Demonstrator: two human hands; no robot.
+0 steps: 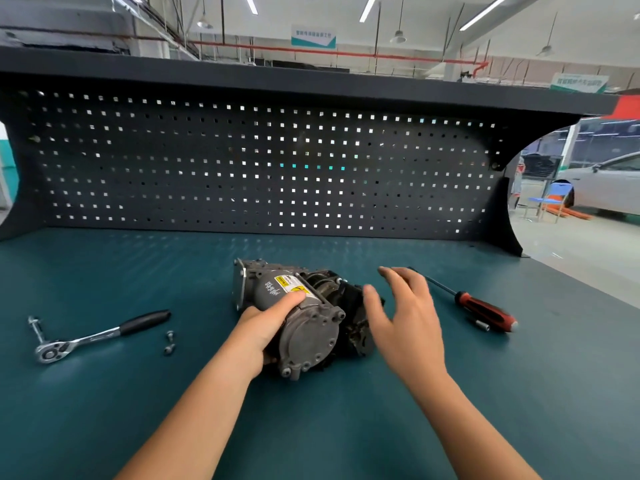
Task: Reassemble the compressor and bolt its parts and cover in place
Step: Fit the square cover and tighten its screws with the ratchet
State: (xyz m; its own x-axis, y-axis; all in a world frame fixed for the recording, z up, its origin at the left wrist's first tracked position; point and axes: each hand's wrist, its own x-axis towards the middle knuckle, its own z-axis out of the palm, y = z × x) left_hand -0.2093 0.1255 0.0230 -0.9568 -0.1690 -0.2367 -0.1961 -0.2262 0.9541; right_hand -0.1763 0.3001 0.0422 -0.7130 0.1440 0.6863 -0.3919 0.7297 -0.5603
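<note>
Noted compressor [298, 317] lying on its side at mid surface [138, 271], with round end cover [311, 336] toward camera. Seen gripped by left hand [266, 323] round the grey cylinder [273, 289]; right hand [405, 320] spread wide and empty beside its dark right side, contact not clear through blur. Probably steadying before bolting. Keep left grip firm, turn body until bolt holes face up, then fetch two bolts [169, 348] and ratchet [86, 339] lying left. Start threads by finger.
</note>
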